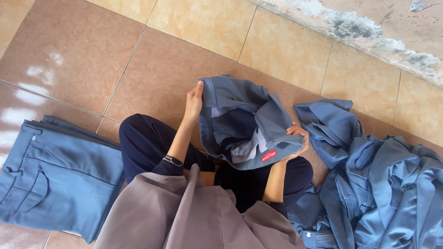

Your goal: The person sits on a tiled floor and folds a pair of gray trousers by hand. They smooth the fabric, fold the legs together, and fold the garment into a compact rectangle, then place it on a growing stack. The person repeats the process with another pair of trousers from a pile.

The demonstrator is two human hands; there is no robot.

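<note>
The tiled floor (83,50) of tan and brown squares fills the view, with a worn, flaking wall base (369,27) along the upper right. At the right lies a loose heap of blue-grey garments (383,184), rumpled and overlapping. At the left sits a folded stack of blue-grey trousers (55,175), flat and squared, a back pocket facing up. Between the 2 piles a person sits cross-legged in dark trousers and a grey-brown top. Held up above the lap, clear of the floor, is 1 pair of blue-grey trousers (240,120), its waistband open toward the camera and a small red label (269,156) showing inside. The left hand (194,102) grips the waistband's left edge, thumb on the cloth. The right hand (300,138) clutches the right side, fingers curled around the fabric.
</note>
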